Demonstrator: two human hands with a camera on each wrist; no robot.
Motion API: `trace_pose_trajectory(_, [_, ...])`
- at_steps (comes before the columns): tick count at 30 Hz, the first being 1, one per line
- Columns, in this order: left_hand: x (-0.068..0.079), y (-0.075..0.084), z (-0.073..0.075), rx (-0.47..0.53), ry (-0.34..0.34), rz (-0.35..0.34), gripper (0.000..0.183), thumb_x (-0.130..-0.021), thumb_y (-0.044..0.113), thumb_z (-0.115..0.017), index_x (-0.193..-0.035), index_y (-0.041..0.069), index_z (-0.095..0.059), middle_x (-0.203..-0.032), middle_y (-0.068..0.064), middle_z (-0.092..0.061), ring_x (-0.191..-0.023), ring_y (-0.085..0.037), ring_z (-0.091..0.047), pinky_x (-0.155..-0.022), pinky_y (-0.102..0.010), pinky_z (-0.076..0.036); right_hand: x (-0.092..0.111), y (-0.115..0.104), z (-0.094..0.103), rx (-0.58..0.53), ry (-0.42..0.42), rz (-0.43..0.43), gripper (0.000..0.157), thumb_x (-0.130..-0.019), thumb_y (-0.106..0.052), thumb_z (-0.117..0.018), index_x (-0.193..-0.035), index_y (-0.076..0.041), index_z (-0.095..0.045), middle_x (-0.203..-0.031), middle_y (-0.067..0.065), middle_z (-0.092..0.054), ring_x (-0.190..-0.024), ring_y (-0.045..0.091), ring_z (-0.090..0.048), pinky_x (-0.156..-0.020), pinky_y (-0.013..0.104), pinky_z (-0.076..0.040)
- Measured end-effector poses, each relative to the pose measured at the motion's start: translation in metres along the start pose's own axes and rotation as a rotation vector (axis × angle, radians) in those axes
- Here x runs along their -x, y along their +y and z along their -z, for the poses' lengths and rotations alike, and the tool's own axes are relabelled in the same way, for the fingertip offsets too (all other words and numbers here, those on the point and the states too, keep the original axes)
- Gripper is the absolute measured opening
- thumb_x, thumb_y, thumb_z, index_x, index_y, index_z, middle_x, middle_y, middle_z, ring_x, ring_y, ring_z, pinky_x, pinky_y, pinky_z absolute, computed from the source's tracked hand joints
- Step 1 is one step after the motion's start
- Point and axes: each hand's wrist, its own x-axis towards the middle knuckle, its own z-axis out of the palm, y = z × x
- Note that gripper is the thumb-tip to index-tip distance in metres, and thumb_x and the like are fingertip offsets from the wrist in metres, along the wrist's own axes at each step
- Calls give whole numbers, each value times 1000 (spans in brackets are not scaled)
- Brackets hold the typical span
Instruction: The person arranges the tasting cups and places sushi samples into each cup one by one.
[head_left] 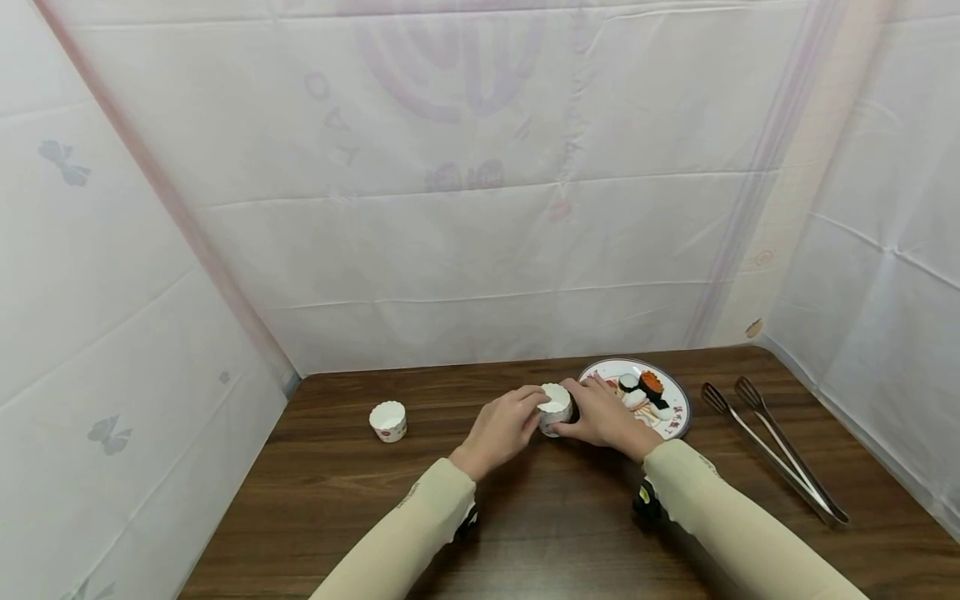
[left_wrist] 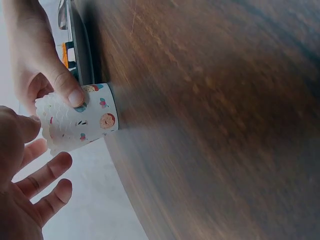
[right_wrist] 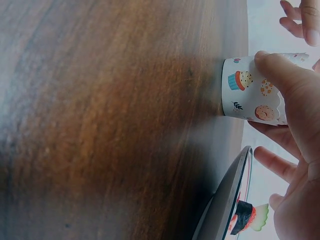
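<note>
Near the middle of the table stands a stack of paper baking cups, with layered scalloped edges and small cupcake and cookie prints. My right hand grips it from the right, thumb across the near side and fingers behind. From the left, my left hand pinches at the top rim with thumb and index finger; its other fingers are spread loosely, off the wall of the cup. Further left, a single paper baking cup stands upright on the table.
Right behind my right hand lies a round plate of sushi pieces, partly hidden. Metal tongs with slotted ends lie to its right. White printed sheets wall in the wooden table at back and sides.
</note>
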Motion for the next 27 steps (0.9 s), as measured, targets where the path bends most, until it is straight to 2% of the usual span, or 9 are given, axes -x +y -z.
trace_pose_trajectory(8, [-1, 2, -4, 3, -49, 18, 19, -102, 19, -67, -119, 12, -72, -120, -2, -70, -103, -17, -70, -84, -32, -58, 1, 0, 0, -15, 16, 1, 67, -83, -52, -82, -132, -11, -61, -122, 13, -68, -125, 40, -56, -102, 65, -41])
trace_pose_trajectory(15, [-2, 2, -7, 3, -50, 21, 10, -103, 18, -66, -108, 14, -73, -110, 1, -70, -94, -14, -68, -79, -30, -57, 1, 0, -1, -17, 25, 9, 65, -83, -52, -82, -130, -11, -62, -119, 11, -69, -122, 39, -57, -101, 64, -42])
trace_pose_trajectory(22, [-4, 2, -6, -7, -40, 20, 9, -103, 16, -65, -106, 15, -73, -103, 1, -68, -86, -12, -66, -73, -28, -56, 1, 0, -2, -9, 31, 24, 65, -84, -49, -82, -132, -11, -61, -119, 12, -69, -123, 39, -57, -105, 64, -39])
trace_pose_trajectory(27, [-4, 3, -7, -5, -45, 28, 9, -103, 17, -64, -106, 15, -73, -103, 1, -69, -85, -12, -66, -73, -28, -56, 2, -1, -1, -7, 29, 17, 64, -84, -50, -82, -131, -12, -61, -119, 12, -69, -122, 39, -57, -102, 65, -41])
